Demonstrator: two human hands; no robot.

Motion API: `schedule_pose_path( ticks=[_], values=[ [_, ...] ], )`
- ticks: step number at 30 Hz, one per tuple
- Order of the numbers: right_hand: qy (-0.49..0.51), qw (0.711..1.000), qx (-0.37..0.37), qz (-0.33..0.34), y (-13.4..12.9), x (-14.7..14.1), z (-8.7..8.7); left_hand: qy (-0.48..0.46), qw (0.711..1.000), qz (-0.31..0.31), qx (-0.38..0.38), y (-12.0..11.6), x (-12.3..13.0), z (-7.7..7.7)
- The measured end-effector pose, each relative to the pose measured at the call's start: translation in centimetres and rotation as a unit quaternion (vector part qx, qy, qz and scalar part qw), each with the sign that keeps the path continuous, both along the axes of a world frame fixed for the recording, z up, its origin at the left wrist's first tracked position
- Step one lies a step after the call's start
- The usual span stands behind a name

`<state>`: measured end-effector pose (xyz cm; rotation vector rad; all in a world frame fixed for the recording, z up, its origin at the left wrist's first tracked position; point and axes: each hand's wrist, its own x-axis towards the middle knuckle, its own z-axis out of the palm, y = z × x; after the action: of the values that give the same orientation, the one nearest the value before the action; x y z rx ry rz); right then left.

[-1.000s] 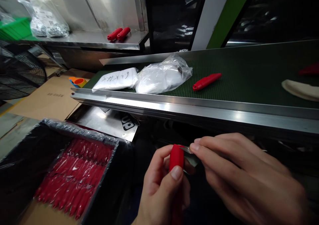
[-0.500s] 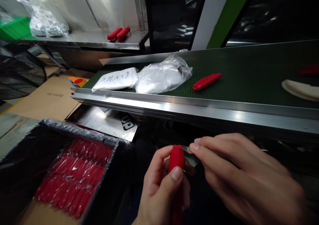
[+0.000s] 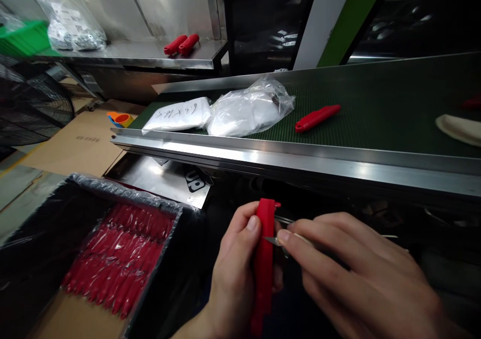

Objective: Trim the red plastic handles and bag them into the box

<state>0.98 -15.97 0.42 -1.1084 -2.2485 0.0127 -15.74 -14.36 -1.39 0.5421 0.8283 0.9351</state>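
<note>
A: Delta vs a second ago: the red handle sits higher in the left hand and shows more of its length. Thumb has slid off the front face to the handle's left edge. The right hand has dropped a bit; its blade tip now meets the handle lower down, not at the top.

B: What's unclear?

A: Working left to right. The black crate is cut off by the left and bottom edges; the red handles in plastic wrap inside it blur together under glare, count unreadable. Bottom end of the held handle disappears behind the palm. The thin metal blade is mostly covered by the right fingers, only the tip shows. A second metal sliver at the handle's top right is too small to identify. Right wrist is cut off by the frame.

B: Hand states?

A: Left is wrapped round the handle, thumb on its left side. Right pinches the blade between its fingertips.

B: Orientation?

A: Handle is front and centre, below the conveyor rail. Long axis is near vertical in view, top end pointing up toward the rail. Blade lies roughly crosswise, tip pointing left, touching the handle's right edge. A loose red handle lies on the belt, well apart.
</note>
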Motion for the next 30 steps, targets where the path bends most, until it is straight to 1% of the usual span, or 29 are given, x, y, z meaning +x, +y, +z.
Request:
schedule_pose_path(
  ticks=[4,7,9,14,18,21,23,25,28,30],
  values=[
    [-0.032,0.999,0.009,0.011,-0.7,-0.2,-0.2,0.016,0.999,0.0,0.033,1.0,-0.1,0.7],
    [-0.037,0.999,0.004,0.007,-1.3,-0.3,-0.4,0.005,0.997,0.004,0.074,1.7,0.0,0.8],
    [-0.037,0.999,0.001,0.001,-1.6,-0.4,-0.6,-0.002,0.996,0.004,0.086,2.1,0.1,0.8],
    [-0.032,0.999,-0.002,-0.002,-1.9,-0.9,-0.5,-0.004,0.996,0.0,0.092,2.6,0.2,0.9],
    [-0.032,0.999,-0.004,0.011,-2.0,-1.1,-0.6,-0.007,0.997,0.006,0.077,3.0,0.3,1.2],
    [-0.022,0.999,-0.021,0.011,-2.4,-1.1,-0.7,-0.013,0.997,0.015,0.069,3.3,0.4,1.4],
    [0.006,0.999,-0.039,0.011,-2.7,-1.0,-0.6,-0.013,0.998,0.026,0.063,3.5,0.5,1.5],
    [0.066,0.996,-0.062,0.007,-2.7,-0.9,-0.5,-0.008,0.998,0.033,0.057,3.6,0.6,1.4],
    [0.161,0.982,-0.096,-0.037,-2.2,-1.1,-0.7,-0.008,0.998,0.028,0.053,3.6,0.9,1.1],
    [0.199,0.968,-0.138,-0.067,-1.6,-1.5,-1.3,-0.009,0.998,0.025,0.052,3.3,1.1,0.9]
  ],
)
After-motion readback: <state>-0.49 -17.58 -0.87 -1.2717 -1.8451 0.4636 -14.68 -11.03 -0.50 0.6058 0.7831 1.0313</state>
